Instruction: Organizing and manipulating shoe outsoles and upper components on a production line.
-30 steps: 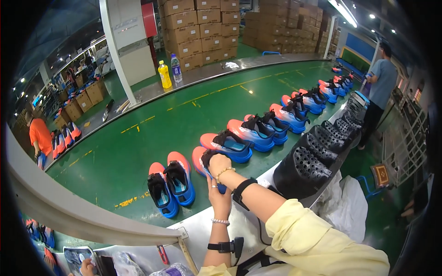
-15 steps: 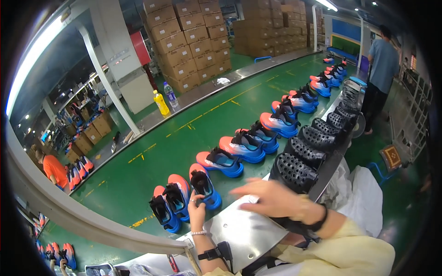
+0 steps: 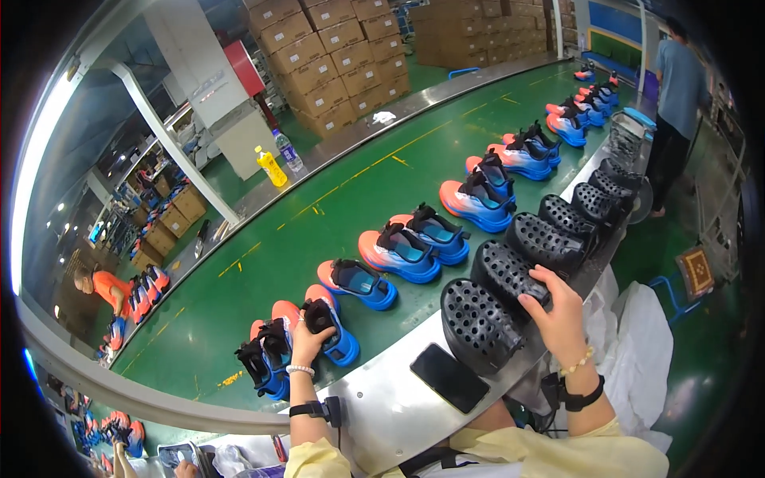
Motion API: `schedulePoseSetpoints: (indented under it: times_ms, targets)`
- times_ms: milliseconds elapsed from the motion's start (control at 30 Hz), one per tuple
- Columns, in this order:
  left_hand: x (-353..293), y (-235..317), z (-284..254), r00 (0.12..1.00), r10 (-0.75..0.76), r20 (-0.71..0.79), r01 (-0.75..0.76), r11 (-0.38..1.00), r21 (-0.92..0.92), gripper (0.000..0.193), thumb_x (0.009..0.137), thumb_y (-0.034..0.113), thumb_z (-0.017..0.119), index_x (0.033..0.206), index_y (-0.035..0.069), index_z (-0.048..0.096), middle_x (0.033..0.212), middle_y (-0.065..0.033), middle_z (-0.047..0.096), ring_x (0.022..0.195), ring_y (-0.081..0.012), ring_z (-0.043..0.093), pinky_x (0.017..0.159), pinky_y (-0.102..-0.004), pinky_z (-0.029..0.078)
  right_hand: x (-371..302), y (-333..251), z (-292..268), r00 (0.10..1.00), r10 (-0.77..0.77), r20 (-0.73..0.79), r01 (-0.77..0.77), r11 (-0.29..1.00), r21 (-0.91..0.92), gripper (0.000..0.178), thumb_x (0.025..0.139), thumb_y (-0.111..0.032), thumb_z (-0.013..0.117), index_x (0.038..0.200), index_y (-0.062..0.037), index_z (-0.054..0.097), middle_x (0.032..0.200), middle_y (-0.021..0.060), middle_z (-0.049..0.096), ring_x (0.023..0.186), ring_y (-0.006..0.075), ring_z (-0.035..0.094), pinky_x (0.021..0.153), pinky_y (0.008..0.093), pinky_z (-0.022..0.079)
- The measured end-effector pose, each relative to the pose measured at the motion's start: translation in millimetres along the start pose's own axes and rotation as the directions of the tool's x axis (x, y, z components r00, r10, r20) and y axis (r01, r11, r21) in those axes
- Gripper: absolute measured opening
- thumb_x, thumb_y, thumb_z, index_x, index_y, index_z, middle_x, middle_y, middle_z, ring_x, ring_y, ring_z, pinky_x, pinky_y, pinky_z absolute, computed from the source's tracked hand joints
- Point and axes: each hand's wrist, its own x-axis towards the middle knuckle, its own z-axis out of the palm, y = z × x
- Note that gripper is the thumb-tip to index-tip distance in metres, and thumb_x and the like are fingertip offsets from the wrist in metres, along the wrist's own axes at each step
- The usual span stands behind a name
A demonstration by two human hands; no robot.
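My left hand [image 3: 307, 344] is closed on a coral-and-blue sneaker [image 3: 341, 342], its thumb at the shoe's opening. Just left of that hand, more sneakers [image 3: 275, 334] of the same colours stand side by side, partly covered by my fingers. My right hand [image 3: 560, 315] grips the near end of a black perforated clog [image 3: 504, 267], thumb on one side and fingers on the other. Another black clog [image 3: 476, 319] sits nearer to me, beside a dark phone [image 3: 449, 378] lying on the metal plate [image 3: 370, 422].
Sneakers [image 3: 478, 203] line the green belt [image 3: 319, 239] into the distance, with black clogs [image 3: 546, 239] along its right edge. Two bottles [image 3: 271, 166] stand on the far ledge. White sacking [image 3: 629, 350] hangs at right. A person in blue [image 3: 677, 88] stands at far right.
My right hand has moved from above the metal plate onto a black clog, uncovering the phone. My left hand has closed on the sneaker. The view has shifted slightly.
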Motion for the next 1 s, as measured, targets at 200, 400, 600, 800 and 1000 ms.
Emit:
schedulePoseSetpoints:
  times_ms: [200, 400, 600, 800, 1000]
  targets:
    - [2.5, -4.3, 23.2, 0.958, -0.018, -0.285, 0.144, 0.893, 0.426, 0.051, 0.062, 0.021, 0.086, 0.103, -0.003, 0.066, 0.093, -0.0201, 0.070, 0.086, -0.0336, 0.069, 0.078, -0.0396, 0.055, 6.4, 4.3, 1.9, 0.999, -0.018, -0.039, 0.017, 0.999, -0.041, 0.046, 0.080, -0.025, 0.075, 0.116, 0.0002, 0.059, 0.121, 0.0233, 0.063, 0.105, 0.0410, 0.063, 0.090, 0.0410, 0.049]
    - [-6.6, 36.7, 6.8, 0.981, -0.102, -0.166, 0.142, 0.958, 0.248, 0.078, 0.065, 0.016, 0.082, 0.134, 0.005, 0.048, 0.116, -0.0211, 0.064, 0.107, -0.0374, 0.062, 0.092, -0.0413, 0.049, 9.1, -1.6, -11.0, 0.998, 0.066, 0.016, -0.062, 0.983, -0.171, 0.058, 0.079, -0.040, 0.076, 0.117, -0.0009, 0.055, 0.101, 0.0244, 0.066, 0.091, 0.0423, 0.064, 0.077, 0.0453, 0.051]
    - [-12.1, 123.5, 78.6, 0.884, 0.251, -0.394, -0.152, 0.952, 0.265, 0.043, 0.081, 0.016, 0.069, 0.119, 0.000, 0.056, 0.126, -0.0192, 0.053, 0.113, -0.0383, 0.056, 0.098, -0.0427, 0.045, 11.0, 0.1, -8.7, 0.995, 0.104, 0.003, -0.101, 0.969, -0.226, 0.063, 0.082, -0.047, 0.071, 0.119, 0.0004, 0.055, 0.095, 0.0236, 0.068, 0.086, 0.0411, 0.067, 0.074, 0.0460, 0.053]
    - [10.9, 115.2, 114.9, 0.989, 0.067, -0.132, -0.011, 0.923, 0.384, 0.050, 0.080, 0.030, 0.073, 0.120, 0.002, 0.062, 0.146, -0.0204, 0.041, 0.118, -0.0386, 0.056, 0.098, -0.0413, 0.046, 11.3, -16.1, -25.8, 0.992, 0.002, -0.128, -0.017, 0.993, -0.115, 0.063, 0.078, -0.038, 0.077, 0.123, 0.0004, 0.057, 0.098, 0.0250, 0.068, 0.089, 0.0408, 0.067, 0.078, 0.0431, 0.052]
    - [-42.7, 92.1, 104.8, 0.973, 0.205, -0.107, -0.165, 0.941, 0.295, 0.032, 0.074, 0.011, 0.073, 0.103, -0.001, 0.069, 0.146, -0.0204, 0.041, 0.115, -0.0407, 0.057, 0.097, -0.0430, 0.047, 5.5, -83.2, -37.7, 0.999, -0.037, -0.033, 0.046, 0.929, 0.367, 0.055, 0.077, -0.025, 0.081, 0.117, 0.0058, 0.060, 0.094, 0.0221, 0.070, 0.084, 0.0232, 0.071, 0.076, 0.0303, 0.053]
